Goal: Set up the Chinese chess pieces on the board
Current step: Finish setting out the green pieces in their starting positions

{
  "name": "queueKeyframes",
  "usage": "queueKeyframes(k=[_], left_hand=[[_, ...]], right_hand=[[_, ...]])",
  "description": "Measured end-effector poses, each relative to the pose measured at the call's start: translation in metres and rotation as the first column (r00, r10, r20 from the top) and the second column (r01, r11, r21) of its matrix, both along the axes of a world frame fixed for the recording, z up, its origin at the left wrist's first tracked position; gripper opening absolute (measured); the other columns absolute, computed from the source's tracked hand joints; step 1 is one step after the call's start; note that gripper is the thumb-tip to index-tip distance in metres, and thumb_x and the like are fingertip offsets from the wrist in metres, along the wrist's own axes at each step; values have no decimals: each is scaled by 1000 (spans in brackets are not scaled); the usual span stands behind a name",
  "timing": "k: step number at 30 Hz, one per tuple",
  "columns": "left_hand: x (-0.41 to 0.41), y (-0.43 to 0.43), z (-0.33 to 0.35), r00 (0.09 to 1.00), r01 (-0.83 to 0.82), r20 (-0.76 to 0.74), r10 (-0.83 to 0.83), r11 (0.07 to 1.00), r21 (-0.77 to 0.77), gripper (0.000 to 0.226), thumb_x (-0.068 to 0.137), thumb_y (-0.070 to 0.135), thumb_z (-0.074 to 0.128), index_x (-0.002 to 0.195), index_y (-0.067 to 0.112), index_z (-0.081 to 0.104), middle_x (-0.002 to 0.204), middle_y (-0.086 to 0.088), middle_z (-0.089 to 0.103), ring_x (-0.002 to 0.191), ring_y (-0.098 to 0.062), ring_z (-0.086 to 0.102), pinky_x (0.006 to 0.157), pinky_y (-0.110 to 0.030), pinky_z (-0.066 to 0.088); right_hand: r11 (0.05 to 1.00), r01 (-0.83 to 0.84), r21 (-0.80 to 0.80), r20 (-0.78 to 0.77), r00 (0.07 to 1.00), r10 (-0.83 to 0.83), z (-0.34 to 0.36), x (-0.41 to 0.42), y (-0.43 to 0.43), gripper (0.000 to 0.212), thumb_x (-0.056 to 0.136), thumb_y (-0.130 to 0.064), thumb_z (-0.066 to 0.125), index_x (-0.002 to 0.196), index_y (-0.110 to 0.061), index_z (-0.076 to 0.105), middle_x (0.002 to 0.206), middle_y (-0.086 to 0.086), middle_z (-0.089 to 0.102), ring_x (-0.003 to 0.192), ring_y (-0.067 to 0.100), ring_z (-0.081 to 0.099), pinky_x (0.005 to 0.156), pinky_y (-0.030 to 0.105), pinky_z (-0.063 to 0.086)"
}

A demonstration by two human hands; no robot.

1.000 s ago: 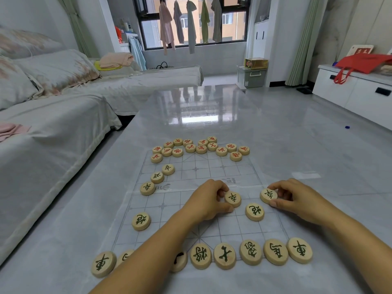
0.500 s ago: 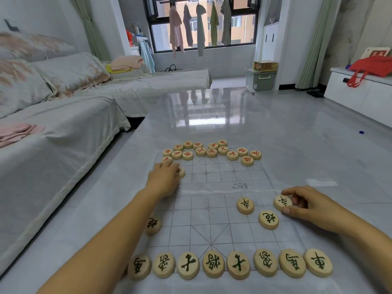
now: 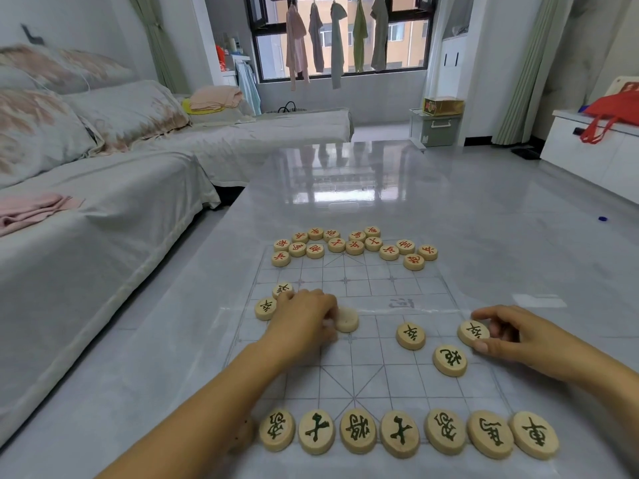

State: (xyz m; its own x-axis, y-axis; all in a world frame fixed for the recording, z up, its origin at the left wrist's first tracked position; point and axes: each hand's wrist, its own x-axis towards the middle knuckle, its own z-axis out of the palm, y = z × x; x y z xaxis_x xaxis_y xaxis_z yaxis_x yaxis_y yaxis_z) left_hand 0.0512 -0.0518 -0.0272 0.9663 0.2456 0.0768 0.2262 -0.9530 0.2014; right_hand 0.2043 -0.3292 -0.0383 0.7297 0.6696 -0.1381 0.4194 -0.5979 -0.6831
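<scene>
Left hand [image 3: 304,321] grips a blank-faced piece [image 3: 346,319] at its fingertips; right hand [image 3: 515,337] pinches a dark-lettered soldier [image 3: 473,333]; better flip the blank one face-up, then centre it on a crossing of the board [image 3: 363,361]

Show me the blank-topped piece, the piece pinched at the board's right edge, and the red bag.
Blank-topped piece [image 3: 346,319]: head view, middle of its plain top.
Pinched piece [image 3: 473,332]: head view, its lettered face.
Red bag [image 3: 615,105]: head view, its cloth body.

The left hand [image 3: 304,321] is lying knuckles up, fingers curling onto a pale piece [image 3: 346,319]; the right hand [image 3: 515,335] is pinching a lettered piece [image 3: 473,332] between thumb and forefinger.
</scene>
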Motion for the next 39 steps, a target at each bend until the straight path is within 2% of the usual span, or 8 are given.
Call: queueKeyframes(k=[8, 11, 15, 20, 24, 28, 33, 39], left_hand=[[6, 0, 7, 977, 161, -94, -191, 952, -259, 39, 88, 16, 58, 127, 21, 52, 130, 1, 48, 111, -16, 50, 89, -23, 41], [1, -2, 4, 992, 73, -71, -106, 929, -362, 39, 81, 23, 68, 117, 22, 55, 114, 2, 51, 98, -13, 51, 81, -22, 43], [-5, -7, -2, 999, 15, -41, -36, 905, -424, 41, 72, 30, 76, 106, 22, 53, 96, 4, 51, 82, -11, 49, 68, -21, 41], [-7, -2, 9, 974, 88, -161, -162, 918, -388, 51, 83, 21, 66, 129, 30, 45, 115, 0, 47, 96, -12, 48, 89, -27, 42], [-6, -6, 6, 983, 76, -127, -131, 928, -366, 42, 82, 23, 67, 121, 25, 53, 102, 3, 51, 92, -14, 49, 79, -24, 41], [-5, -12, -1, 997, 12, -59, -40, 911, -412, 41, 76, 26, 73, 113, 22, 55, 80, 11, 47, 78, -11, 47, 68, -22, 40], [-5, -13, -1, 998, 10, -54, -35, 916, -402, 41, 76, 27, 72, 113, 22, 55, 88, 6, 50, 81, -12, 48, 75, -28, 44], [-7, -14, -2, 998, 0, -51, -22, 917, -400, 41, 76, 29, 73, 112, 23, 55, 91, 4, 52, 82, -13, 50, 76, -29, 45]], right_hand=[[997, -28, -66, 31, 999, 31, -6, 2, -2, 47, 76, -30, 72, 116, -35, 48, 100, -2, 49, 86, 13, 49, 71, 17, 40], [995, -51, -88, 49, 997, 56, -3, -1, 0, 42, 76, -32, 71, 108, -43, 47, 101, -1, 49, 85, 12, 48, 71, 20, 42], [995, -37, -95, 61, 997, 43, 2, -4, 1, 73, 33, -86, 58, 96, -52, 43, 100, -1, 50, 84, 11, 49, 69, 21, 41], [994, -62, -89, 69, 995, 69, -2, -2, 2, 41, 76, -35, 70, 95, -52, 39, 102, 0, 48, 85, 10, 48, 69, 19, 41], [994, -44, -100, 74, 996, 52, 2, -5, 1, 88, 25, -89, 56, 102, -50, 40, 99, -4, 49, 84, 10, 49, 69, 20, 41], [995, -37, -98, 70, 997, 44, -1, -5, 1, 61, 56, -57, 74, 108, -44, 42, 100, -1, 48, 85, 9, 48, 77, 22, 43], [996, -18, -91, 90, 996, 26, -7, -1, 1, 50, 77, -31, 71, 121, -30, 48, 97, -8, 46, 86, 9, 48, 71, 18, 40], [996, -13, -92, 94, 995, 22, -6, -2, 2, 44, 78, -29, 70, 115, -35, 46, 97, -7, 46, 86, 10, 48, 72, 19, 40]])
